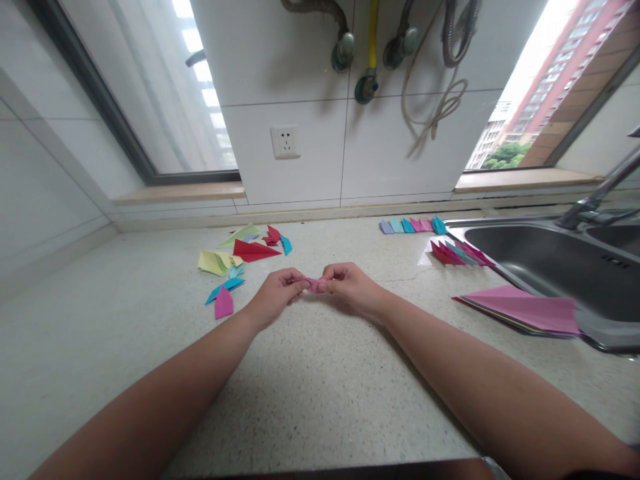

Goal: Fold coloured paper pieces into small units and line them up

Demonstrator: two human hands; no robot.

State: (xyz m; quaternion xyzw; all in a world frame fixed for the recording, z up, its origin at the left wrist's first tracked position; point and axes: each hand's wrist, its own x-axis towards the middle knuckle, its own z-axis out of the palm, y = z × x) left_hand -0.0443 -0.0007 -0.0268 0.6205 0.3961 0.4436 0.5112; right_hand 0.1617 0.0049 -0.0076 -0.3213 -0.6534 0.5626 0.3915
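Observation:
A small pink piece of folded paper (315, 285) is pinched between my two hands, just above the middle of the counter. My left hand (281, 293) has its thumb and fingers closed on the paper's left end. On the right end, my right hand (353, 288) grips it the same way. Fingers cover much of the paper, so its exact fold cannot be made out. To the left lie loose folded papers: a red paper plane (255, 251), a yellow-green folded paper (214, 263), a blue one (225, 290) and a magenta one (224, 303).
A row of small folded papers (407, 225) stands along the back, with pink and red folded papers (460, 253) nearer the steel sink (525, 260). A stack of paper planes (525, 310) lies at the sink's front left. A wall socket (285, 142) is behind.

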